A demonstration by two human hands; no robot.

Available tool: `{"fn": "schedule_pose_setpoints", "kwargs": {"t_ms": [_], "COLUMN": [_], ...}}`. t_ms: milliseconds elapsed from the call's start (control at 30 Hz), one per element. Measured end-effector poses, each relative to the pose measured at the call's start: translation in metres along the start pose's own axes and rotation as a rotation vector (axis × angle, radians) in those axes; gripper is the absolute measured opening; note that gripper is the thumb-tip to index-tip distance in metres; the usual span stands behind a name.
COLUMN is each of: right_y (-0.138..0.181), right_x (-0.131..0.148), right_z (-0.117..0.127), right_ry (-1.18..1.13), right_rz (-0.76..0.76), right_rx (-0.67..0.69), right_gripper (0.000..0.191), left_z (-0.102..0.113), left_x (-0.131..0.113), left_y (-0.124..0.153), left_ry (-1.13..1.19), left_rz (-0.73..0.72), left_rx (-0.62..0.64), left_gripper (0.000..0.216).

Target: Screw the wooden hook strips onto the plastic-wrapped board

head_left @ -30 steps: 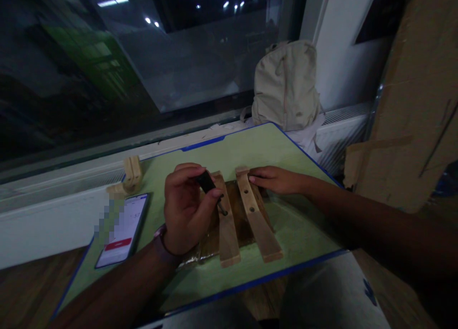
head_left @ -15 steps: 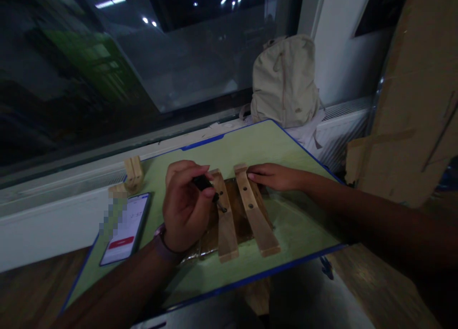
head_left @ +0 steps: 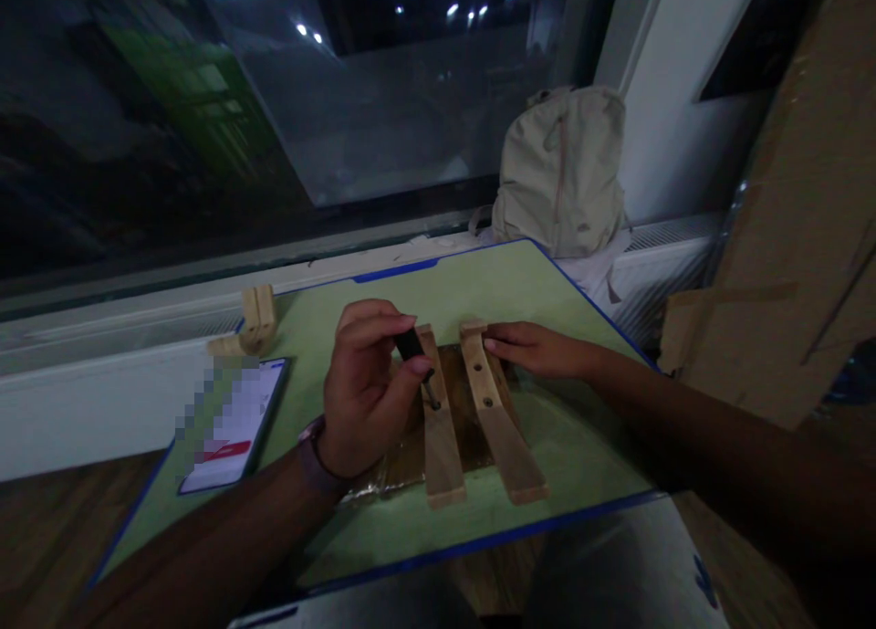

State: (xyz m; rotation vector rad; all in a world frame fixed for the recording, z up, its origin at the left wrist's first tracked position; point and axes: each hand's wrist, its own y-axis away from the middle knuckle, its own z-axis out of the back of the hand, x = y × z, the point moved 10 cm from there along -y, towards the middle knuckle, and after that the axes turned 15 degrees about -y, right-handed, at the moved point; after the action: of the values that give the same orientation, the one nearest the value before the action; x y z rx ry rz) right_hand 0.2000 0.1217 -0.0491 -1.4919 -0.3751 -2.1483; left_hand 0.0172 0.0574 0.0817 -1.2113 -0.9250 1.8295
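Observation:
Two curved wooden pieces lie side by side on a flat brown board (head_left: pixel 472 442) wrapped in shiny film. My left hand (head_left: pixel 362 401) pinches the black handle of a screwdriver (head_left: pixel 411 343). Its metal shaft slants down, with the tip at the lower hole of the left wooden piece (head_left: pixel 444 460). The right wooden piece (head_left: pixel 515 460) has two dark holes, and what looks like a screw sits in the lower one. At that piece's far end, my right hand (head_left: pixel 532 349) grips its right side with thumb and fingers; some fingertips are hidden behind the wood.
All this rests on a green table (head_left: pixel 383 556) with a blue edge. A lit phone (head_left: pixel 236 433) lies at the left, near more wooden pieces (head_left: pixel 258 319) at the table's edge. A beige backpack (head_left: pixel 561 172) stands by the window behind; cardboard (head_left: pixel 773 246) rises at right.
The view has shifted slightly, so everything sits a little lower and mostly further right. The screwdriver stands somewhat steeper, its tip still at the same hole. My right hand keeps its place.

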Motion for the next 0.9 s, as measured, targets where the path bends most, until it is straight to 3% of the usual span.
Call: {"fn": "schedule_pose_setpoints", "kwargs": {"t_ms": [133,233,333,467,700,833,900], "right_y": [0.0,0.0,0.0,0.0,0.0,0.001,0.001], "right_x": [0.001,0.002,0.003,0.002,0.004,0.002,0.001], "right_z": [-0.001,-0.001,-0.002,-0.003,-0.003,-0.001,0.0], "right_ry": [-0.001,0.004,0.003,0.002,-0.005,0.012,0.027], "right_rz": [0.0,0.009,0.01,-0.013,-0.003,-0.009,-0.012], "right_rx": [0.016,0.015,0.012,0.012,0.02,0.006,0.005], "right_gripper": [0.055,0.054,0.053,0.054,0.059,0.055,0.054], "left_z": [-0.001,-0.006,-0.007,0.001,-0.012,-0.008,-0.004], "left_x": [0.006,0.01,0.008,0.002,0.009,-0.004,-0.004], "left_y": [0.003,0.005,0.003,-0.001,0.006,0.001,0.0], "left_ry": [-0.017,0.117,0.177,0.024,0.121,0.08,0.013], "left_rz": [0.097,0.173,0.128,0.032,0.153,0.002,-0.007], "left_rx": [-0.001,0.021,0.03,-0.02,0.093,0.069,0.047], "left_gripper": [0.033,0.03,0.027,0.035,0.036,0.034,0.037]}}
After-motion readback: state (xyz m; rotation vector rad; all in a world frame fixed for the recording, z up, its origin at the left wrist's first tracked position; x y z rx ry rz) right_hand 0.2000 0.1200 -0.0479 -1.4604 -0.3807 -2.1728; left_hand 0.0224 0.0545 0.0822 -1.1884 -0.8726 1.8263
